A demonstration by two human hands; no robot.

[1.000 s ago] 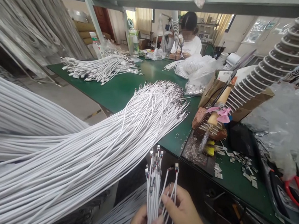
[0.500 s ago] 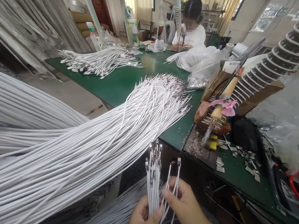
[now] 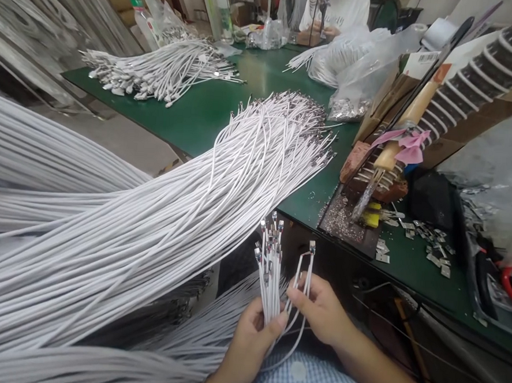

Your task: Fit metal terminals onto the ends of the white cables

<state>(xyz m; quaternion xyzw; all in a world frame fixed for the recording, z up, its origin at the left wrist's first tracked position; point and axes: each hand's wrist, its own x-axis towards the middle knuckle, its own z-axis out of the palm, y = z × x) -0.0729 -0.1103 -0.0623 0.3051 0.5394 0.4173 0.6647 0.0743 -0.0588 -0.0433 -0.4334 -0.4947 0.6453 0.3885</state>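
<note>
In the head view, the left hand [image 3: 253, 336] is gripping a bunch of white cables [image 3: 270, 282] near the person's checked clothing, its thumb pressing across them and their metal-tipped ends pointing up. Just to the right, the right hand [image 3: 316, 308] is pinching a couple of separate white cables [image 3: 308, 275] between thumb and fingers, their tips standing beside that bunch. A big sheaf of cables [image 3: 186, 204] is stretching from the near left onto the green table [image 3: 177, 129], its ends fanning out there. On the right, a soldering iron [image 3: 388, 153] with a wooden handle and pink tie is leaning over bricks [image 3: 355, 162], its tip pointing down beside a yellow block [image 3: 371, 215]; small metal pieces [image 3: 444, 266] are lying further right. On the far left, another cable pile [image 3: 155, 70] is resting near a bottle [image 3: 140, 17], while a co-worker in a white shirt [image 3: 347, 12] is sitting at the far side.
</note>
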